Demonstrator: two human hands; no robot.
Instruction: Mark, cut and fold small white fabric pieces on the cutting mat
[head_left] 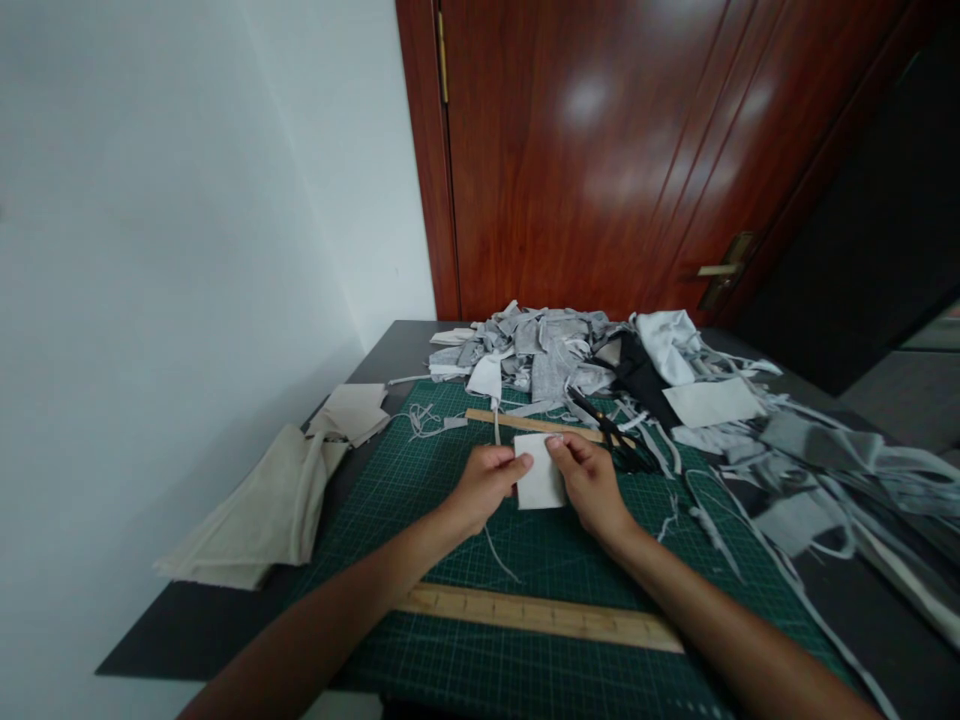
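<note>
A small off-white rectangle of fabric [540,480] is held up between both hands above the green cutting mat [420,540]. My left hand [489,482] pinches its left edge, the thumb lying on the front face. At the upper right corner, my right hand [589,480] grips the same piece between thumb and fingers. A thin pale thread [499,555] trails on the mat below my left hand. Nearer to me lies a wooden ruler [540,614], partly covered by my forearms. Just beyond my right hand are black-handled scissors [611,430].
Grey and white fabric scraps [551,345] are heaped at the back, with more strips [802,450] along the right. A second wooden strip [495,418] lies across the mat. Folded beige cloth [262,510] sits at the left table edge. A brown door [570,180] stands behind.
</note>
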